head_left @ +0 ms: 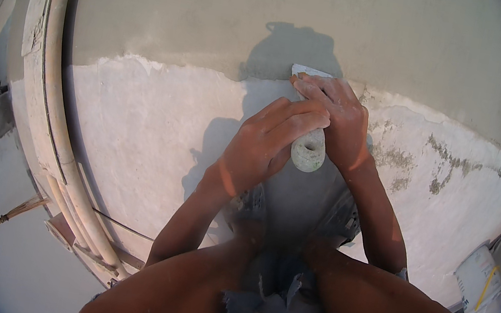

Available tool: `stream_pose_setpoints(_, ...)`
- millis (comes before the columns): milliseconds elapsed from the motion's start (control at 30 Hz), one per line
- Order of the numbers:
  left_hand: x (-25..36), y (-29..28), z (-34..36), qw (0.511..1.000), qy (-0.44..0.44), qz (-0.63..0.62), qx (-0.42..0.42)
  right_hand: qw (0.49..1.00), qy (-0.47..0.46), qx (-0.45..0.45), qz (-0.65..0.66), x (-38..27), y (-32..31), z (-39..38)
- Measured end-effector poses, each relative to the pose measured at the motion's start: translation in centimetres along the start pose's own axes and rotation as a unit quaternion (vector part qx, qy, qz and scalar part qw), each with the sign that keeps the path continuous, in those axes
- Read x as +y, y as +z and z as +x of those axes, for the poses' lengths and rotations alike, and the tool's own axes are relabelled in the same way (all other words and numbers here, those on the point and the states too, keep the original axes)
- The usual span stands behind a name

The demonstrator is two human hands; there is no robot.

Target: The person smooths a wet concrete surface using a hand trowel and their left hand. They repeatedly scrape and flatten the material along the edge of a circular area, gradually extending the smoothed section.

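Both of my hands are closed round a scraper, stacked along its handle [308, 155], whose pale, speckled round end with a hole points toward me. My left hand [260, 135] wraps the handle from the left, close to its near end. Farther along, my right hand [341, 109] grips it near the blade. A corner of the light blade [308, 71] shows beyond my right fingers, at the edge where a smooth grey coat [176, 5] meets a whiter surface [139, 111]. My hands cover the rest of the tool.
Long pale pipes [52, 77] run down the left side. Beyond them, lower down, lies a wooden stick [8, 219] with frayed ends. White sacks [475, 277] are at the right. Dark rough patches [448, 163] mark the white surface. My bent knees frame the bottom.
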State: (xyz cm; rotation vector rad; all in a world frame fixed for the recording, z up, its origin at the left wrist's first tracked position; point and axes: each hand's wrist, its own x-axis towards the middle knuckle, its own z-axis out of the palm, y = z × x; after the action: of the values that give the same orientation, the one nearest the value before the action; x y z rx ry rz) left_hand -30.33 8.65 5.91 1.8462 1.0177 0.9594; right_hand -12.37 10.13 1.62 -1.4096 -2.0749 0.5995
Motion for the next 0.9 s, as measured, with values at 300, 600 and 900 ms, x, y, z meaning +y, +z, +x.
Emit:
stream_pose_setpoints(300, 0.9, 0.4, -2.0, 1.0, 0.005, 0.014, 0.005, 0.999, -0.008, -0.049, 0.013, -0.8, -0.8, -1.8)
stream_pose_setpoints(600, 0.4, 0.0, -1.6, 0.998, 0.031, 0.045, 0.022, 0.998, -0.054, 0.016, 0.023, -0.6, 0.2, 0.2)
stream_pose_setpoints(900, -0.5, -0.6, -1.8, 0.999, 0.027, 0.029, 0.02, 0.998, -0.059, 0.016, 0.007, -0.5, 1.5, 0.7)
